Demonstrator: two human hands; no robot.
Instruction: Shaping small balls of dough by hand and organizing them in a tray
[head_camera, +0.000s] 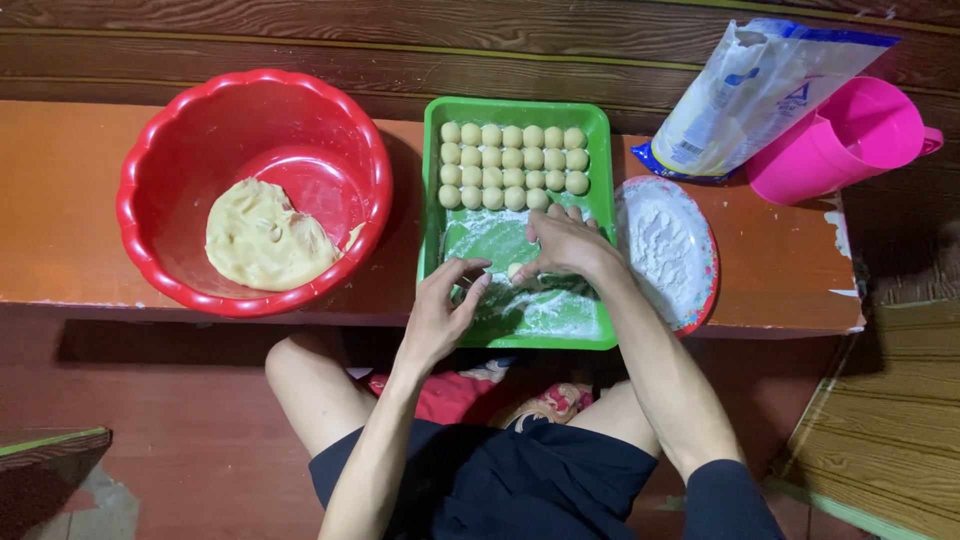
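A green tray (430, 190) dusted with flour lies on a low orange table (60, 210). Several small dough balls (512, 165) sit in rows at the tray's far end. My right hand (565, 245) reaches over the tray's middle, its fingertips pinching one small dough ball (515, 270) against the floured bottom. My left hand (445, 310) hovers at the tray's near left side, fingers curled and apart, holding nothing that I can see. A lump of pale dough (262, 238) rests in a red plastic basin (190, 120) to the left.
A round plate of white flour (665, 250) sits right of the tray. Behind it leans a flour bag (745, 95) against a pink plastic jug (850, 135). My bare knees and dark shorts are below the table's front edge. A wooden wall runs behind.
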